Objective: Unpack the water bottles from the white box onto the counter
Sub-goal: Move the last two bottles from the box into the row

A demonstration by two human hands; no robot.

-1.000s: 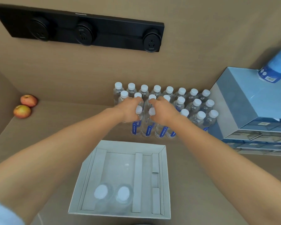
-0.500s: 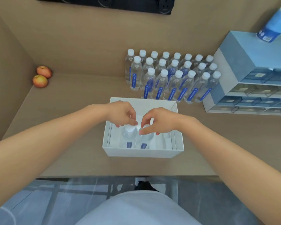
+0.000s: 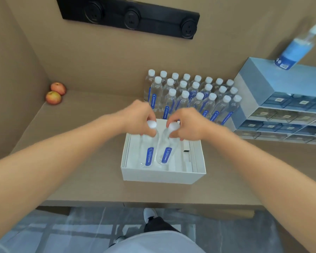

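Observation:
The white box [image 3: 161, 177] sits on the tan counter [image 3: 80, 161] in front of me. My left hand [image 3: 140, 117] grips the neck of a clear water bottle [image 3: 147, 152] with a white cap and blue label. My right hand [image 3: 186, 123] grips a second such bottle [image 3: 165, 150] beside it. Both bottles hang over the box, their bases at about rim height. Behind the box, several bottles of the same kind [image 3: 193, 94] stand in rows against the back wall.
Two apples [image 3: 55, 93] lie in the far left corner. A blue drawer cabinet [image 3: 281, 106] stands at the right, with a blue spray bottle [image 3: 295, 48] on top. A black socket strip [image 3: 130, 17] is on the wall. The counter's front edge is near my legs.
My hands left the bottle rows, came back to the box, closed on the two bottles in it and lifted them upward.

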